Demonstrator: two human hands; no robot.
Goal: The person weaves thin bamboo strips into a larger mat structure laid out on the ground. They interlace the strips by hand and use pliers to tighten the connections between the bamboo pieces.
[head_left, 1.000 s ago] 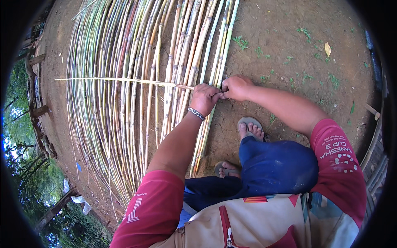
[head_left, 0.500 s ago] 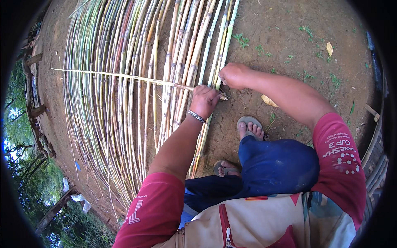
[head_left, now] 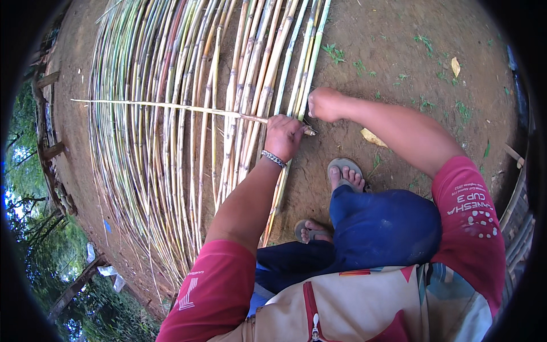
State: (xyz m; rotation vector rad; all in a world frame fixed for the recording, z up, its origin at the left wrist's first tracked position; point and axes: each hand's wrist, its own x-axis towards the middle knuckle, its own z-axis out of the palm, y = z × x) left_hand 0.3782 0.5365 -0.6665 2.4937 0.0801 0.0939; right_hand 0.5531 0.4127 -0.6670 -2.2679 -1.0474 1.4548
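Observation:
Long jointed cane stalks (head_left: pixel 188 68), green, tan and reddish, lie side by side on the dirt. A thin pale crosspiece stalk (head_left: pixel 188 106) runs over them from left to right. My left hand (head_left: pixel 283 137) is closed around the crosspiece close to its thick right end, above the outermost stalks. Just up and to the right of it, my right hand (head_left: pixel 326 104) forms a fist beside the rightmost green stalk (head_left: pixel 312 57). What that fist grips, if anything, is hidden.
My sandaled feet (head_left: pixel 345 171) stand on the bare dirt (head_left: pixel 399 34) right of the stalks. Small weeds (head_left: pixel 334 53) and dry leaves (head_left: pixel 373 138) dot the ground. Rough timber (head_left: pixel 43 137) and greenery (head_left: pixel 45 256) border the left; a slatted wooden edge (head_left: pixel 518 228) curves along the right.
My right fist has shifted slightly right, a little away from the rightmost stalk. My left hand keeps its hold on the crosspiece, nearly in the same place.

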